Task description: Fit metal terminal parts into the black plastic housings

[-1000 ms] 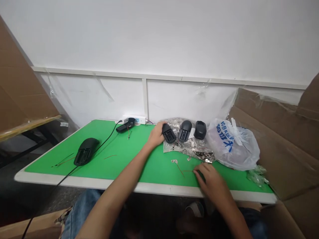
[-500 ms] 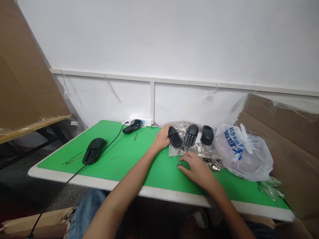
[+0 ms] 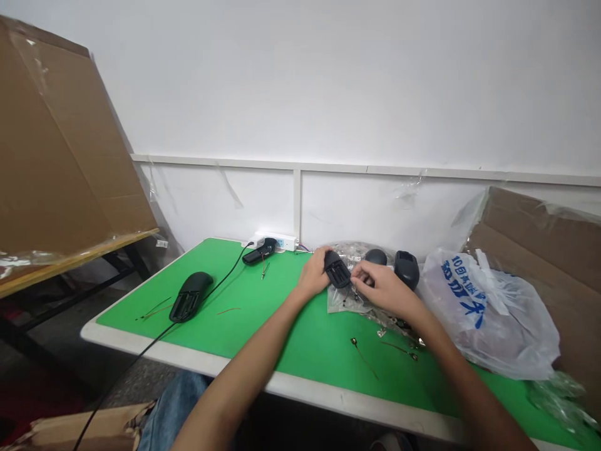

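My left hand (image 3: 315, 274) is closed around the left side of a black plastic housing (image 3: 337, 270) with a slotted battery compartment, tilted up at the back of the table. At the housing's lower right edge, my right hand (image 3: 375, 285) has thumb and fingertips pinched together; whatever is between them is too small to make out. Thin dark leads hang below the housing over a clear plastic bag (image 3: 338, 302). Behind my right hand are two more black housings, one rounded (image 3: 376, 256) and partly hidden, the other with a recess on top (image 3: 406, 269).
On the green table (image 3: 277, 332), a corded black housing (image 3: 191, 296) lies left, and another (image 3: 259, 252) sits by a white power strip (image 3: 284, 242). Small wired metal contacts (image 3: 354, 342) lie in front. At right are a tied white bag (image 3: 493, 319) and cardboard (image 3: 530, 238).
My right hand has moved from the tabletop up to the held housing, uncovering wired contacts. My left hand keeps its hold. The whole view has shifted slightly.
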Demonstrator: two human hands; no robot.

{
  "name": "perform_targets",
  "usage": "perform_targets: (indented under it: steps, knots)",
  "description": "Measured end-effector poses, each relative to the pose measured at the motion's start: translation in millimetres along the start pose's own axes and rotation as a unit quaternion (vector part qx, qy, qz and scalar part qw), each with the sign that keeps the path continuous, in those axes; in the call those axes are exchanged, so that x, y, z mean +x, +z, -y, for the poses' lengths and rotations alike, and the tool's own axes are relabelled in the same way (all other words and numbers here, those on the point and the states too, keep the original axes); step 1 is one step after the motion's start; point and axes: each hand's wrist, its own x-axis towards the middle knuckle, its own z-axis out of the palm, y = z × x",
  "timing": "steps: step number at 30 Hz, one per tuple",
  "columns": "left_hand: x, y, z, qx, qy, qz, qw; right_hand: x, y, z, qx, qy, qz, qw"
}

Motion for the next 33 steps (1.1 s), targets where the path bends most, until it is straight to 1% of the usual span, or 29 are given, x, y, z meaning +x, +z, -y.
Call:
perform_targets:
  steps: [2,4,8,12,15,16,18,20,22,26,28,31,33]
  knots:
    - [0.1,0.2,1.9,-0.003,-0.011,-0.010,1.000,16.3,-1.4,-7.8,0.056,-0.002,-0.027,0.998]
    - [-0.4,0.4,3.1,-0.003,-0.006,-0.008,1.000,23.9,5.6,-18.5,0.100,0.006,-0.071,0.992]
    - [-2.5,1.3,2.7,-0.006,0.007,0.000,1.000,19.7,24.6,-36.2,0.133,0.006,-0.139,0.981]
    - [-4.3,2.4,0.8,-0.012,0.009,-0.001,1.000,11.7,31.0,-35.9,0.137,-0.006,-0.192,0.972]
    - [-5.9,2.4,-0.4,-0.012,0.009,-0.012,1.000,8.8,34.2,-28.2,0.128,0.001,-0.197,0.972]
    - [-6.5,2.0,-1.0,-0.009,0.008,-0.021,1.000,8.0,35.9,-25.8,0.135,0.017,-0.196,0.971]
    - [-7.8,0.3,-2.9,0.001,0.007,-0.049,0.999,6.7,39.8,-22.3,0.173,0.072,-0.186,0.965]
    - [-8.8,-2.6,-6.0,0.015,0.013,-0.081,0.997,5.8,43.3,-21.0,0.228,0.134,-0.160,0.951]
    - [-9.4,-6.1,-9.5,0.033,0.028,-0.101,0.994,5.5,45.5,-21.2,0.274,0.175,-0.136,0.936]
    - [-8.5,-8.1,-12.6,0.042,0.060,-0.117,0.990,4.9,47.5,-21.1,0.359,0.218,-0.110,0.901]
    - [-7.1,-5.3,-11.7,0.025,0.054,-0.133,0.989,4.9,48.5,-19.6,0.411,0.229,-0.103,0.876]
    - [-3.7,-0.4,-10.9,-0.010,0.010,-0.167,0.986,7.5,49.9,-18.5,0.471,0.230,-0.128,0.842]
    - [-0.9,-0.1,-13.2,-0.028,-0.025,-0.188,0.981,10.9,49.5,-20.6,0.481,0.220,-0.171,0.831]
